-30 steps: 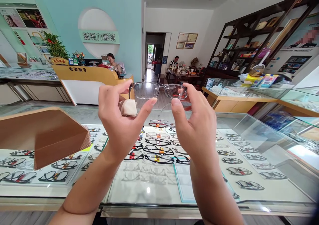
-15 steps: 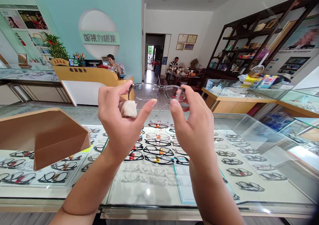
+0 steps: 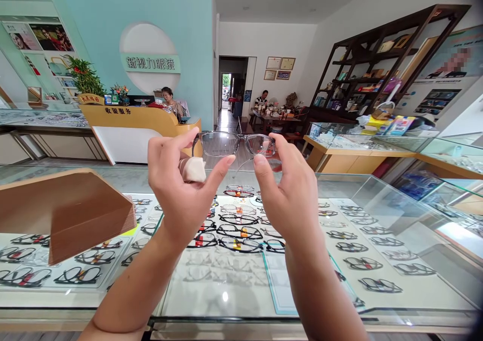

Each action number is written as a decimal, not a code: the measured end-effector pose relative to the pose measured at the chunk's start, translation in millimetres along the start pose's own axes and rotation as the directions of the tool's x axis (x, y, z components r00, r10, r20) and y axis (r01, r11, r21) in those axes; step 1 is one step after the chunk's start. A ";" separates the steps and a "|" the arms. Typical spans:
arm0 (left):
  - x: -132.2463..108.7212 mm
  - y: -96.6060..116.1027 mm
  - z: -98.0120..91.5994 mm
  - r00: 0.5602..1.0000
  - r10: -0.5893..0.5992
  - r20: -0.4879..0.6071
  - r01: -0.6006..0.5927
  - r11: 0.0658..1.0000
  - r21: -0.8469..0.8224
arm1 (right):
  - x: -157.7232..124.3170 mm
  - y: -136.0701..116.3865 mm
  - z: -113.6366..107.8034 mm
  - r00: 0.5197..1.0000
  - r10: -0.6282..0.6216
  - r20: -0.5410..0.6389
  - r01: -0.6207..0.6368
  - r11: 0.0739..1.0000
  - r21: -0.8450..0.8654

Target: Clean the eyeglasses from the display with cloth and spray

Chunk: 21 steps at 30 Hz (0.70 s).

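A pair of eyeglasses (image 3: 220,144) with a clear grey frame is held up in front of me, above the glass counter. My left hand (image 3: 181,180) pinches its left end with the fingers. A folded white cloth (image 3: 195,170) is tucked in the curled fingers of that same hand. My right hand (image 3: 289,185) grips the right end, thumb below the lens and index finger at the top corner. Small red marking shows on the right lens, partly behind the fingers. One thin temple runs below the frame between my hands.
Below, the glass display counter (image 3: 211,303) holds rows of eyeglasses (image 3: 241,230). A brown wooden-looking board stack (image 3: 90,215) stands at the left on it. Farther off are a cashier desk (image 3: 132,122) with a seated person (image 3: 170,104), another person (image 3: 261,99) at a table, and dark shelves (image 3: 362,69).
The view has tilted slightly, so the background sits a little lower. Both hands keep hold of the eyeglasses, which have shifted only slightly left and down.
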<state>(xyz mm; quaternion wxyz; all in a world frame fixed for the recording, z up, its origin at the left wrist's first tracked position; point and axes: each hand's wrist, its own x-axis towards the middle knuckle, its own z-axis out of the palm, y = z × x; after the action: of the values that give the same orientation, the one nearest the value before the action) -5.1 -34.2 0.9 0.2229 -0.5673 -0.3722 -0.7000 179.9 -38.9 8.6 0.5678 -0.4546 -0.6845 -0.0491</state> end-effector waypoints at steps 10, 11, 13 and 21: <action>3.5 -0.9 -0.3 0.995 -0.096 0.037 0.098 0.993 -0.066 | 0.2 -0.6 -0.6 0.994 -0.046 -0.099 0.051 0.998 0.040; 4.0 -1.1 -0.7 0.993 -0.112 0.046 0.115 0.991 -0.073 | 0.2 -0.6 -0.5 0.993 -0.049 -0.111 0.054 0.998 0.043; 4.5 -1.6 -1.3 0.988 -0.139 0.064 0.144 0.985 -0.089 | 0.2 -0.5 -0.3 0.991 -0.053 -0.126 0.059 0.997 0.045; 3.7 -4.7 -0.3 0.984 -0.155 0.092 0.165 0.980 -0.109 | -0.6 0.6 0.6 0.983 -0.078 -0.167 0.082 0.996 0.020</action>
<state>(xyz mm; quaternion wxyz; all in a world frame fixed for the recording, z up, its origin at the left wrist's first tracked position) -9.6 -31.0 3.1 0.1170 -0.5761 -0.3843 -0.7119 179.9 -38.6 7.7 0.6262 -0.4134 -0.6533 -0.1005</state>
